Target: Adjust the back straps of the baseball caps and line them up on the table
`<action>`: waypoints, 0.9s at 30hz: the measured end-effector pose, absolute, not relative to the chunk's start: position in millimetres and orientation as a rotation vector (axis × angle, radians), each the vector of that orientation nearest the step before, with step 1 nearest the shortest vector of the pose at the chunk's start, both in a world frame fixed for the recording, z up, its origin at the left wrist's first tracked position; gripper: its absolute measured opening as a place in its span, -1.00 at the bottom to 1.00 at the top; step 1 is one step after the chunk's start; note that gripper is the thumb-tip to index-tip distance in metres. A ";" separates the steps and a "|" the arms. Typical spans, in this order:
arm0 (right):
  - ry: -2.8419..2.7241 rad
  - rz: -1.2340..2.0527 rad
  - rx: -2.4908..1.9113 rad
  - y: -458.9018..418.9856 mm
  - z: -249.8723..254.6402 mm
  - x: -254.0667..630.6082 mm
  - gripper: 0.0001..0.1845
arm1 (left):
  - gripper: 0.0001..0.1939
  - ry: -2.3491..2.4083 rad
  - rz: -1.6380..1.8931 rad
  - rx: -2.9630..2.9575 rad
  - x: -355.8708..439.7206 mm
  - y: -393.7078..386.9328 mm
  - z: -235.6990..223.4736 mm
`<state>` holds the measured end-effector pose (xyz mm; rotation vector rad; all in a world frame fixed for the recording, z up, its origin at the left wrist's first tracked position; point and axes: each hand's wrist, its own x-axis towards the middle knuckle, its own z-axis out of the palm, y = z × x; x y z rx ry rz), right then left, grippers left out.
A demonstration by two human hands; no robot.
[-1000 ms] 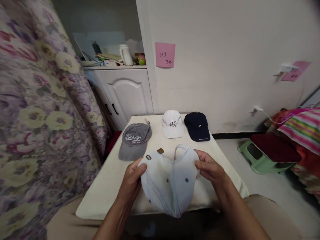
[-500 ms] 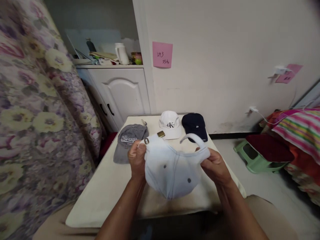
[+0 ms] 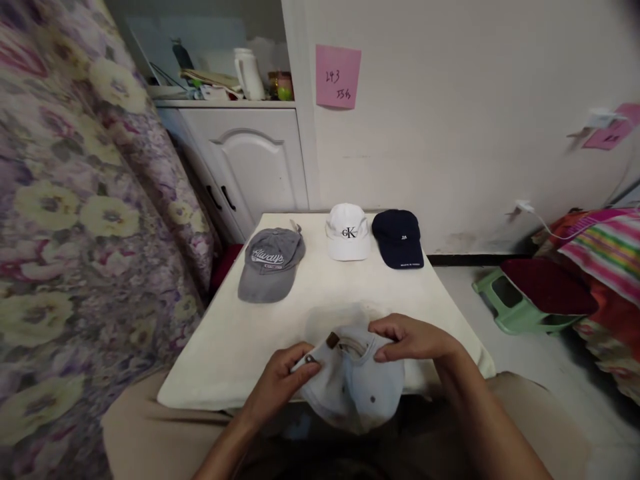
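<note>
I hold a pale blue cap (image 3: 357, 390) at the near edge of the cream table (image 3: 235, 347), its back strap opening facing up. My left hand (image 3: 283, 383) pinches the strap end with the small buckle. My right hand (image 3: 407, 339) grips the cap's back rim from above, fingers closed. Farther back on the table lie a grey cap (image 3: 270, 263) with white lettering, a white cap (image 3: 347, 232) with a black logo, and a navy cap (image 3: 399, 239).
A floral curtain (image 3: 75, 220) hangs along the left. A white cabinet (image 3: 245, 160) with a jug and clutter on top stands behind. A pink note (image 3: 337, 77) is stuck on the wall. A green stool (image 3: 515, 310) and striped bedding (image 3: 600, 253) are at the right.
The pale blue cap has come down from chest height toward the table's near edge, and my hands have drawn closer together on its back strap.
</note>
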<state>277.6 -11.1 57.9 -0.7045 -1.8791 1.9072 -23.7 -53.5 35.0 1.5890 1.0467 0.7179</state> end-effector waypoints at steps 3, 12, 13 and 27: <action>-1.711 1.948 -0.690 -15.2 49.0 272.5 -0.65 | -0.70 1.070 0.750 1.496 -19.9 -54.1 38.2; -1.378 1.969 -0.615 -33.7 33.0 280.0 -0.53 | -0.74 0.955 0.784 1.350 -4.0 -54.9 69.9; -1.353 1.955 -0.627 -34.1 33.0 280.9 -0.59 | -0.74 0.952 0.785 1.334 -0.7 -53.6 71.2; -1.138 1.804 -0.577 -32.5 41.2 287.5 -0.74 | -0.79 0.908 0.720 1.514 24.3 -45.6 80.9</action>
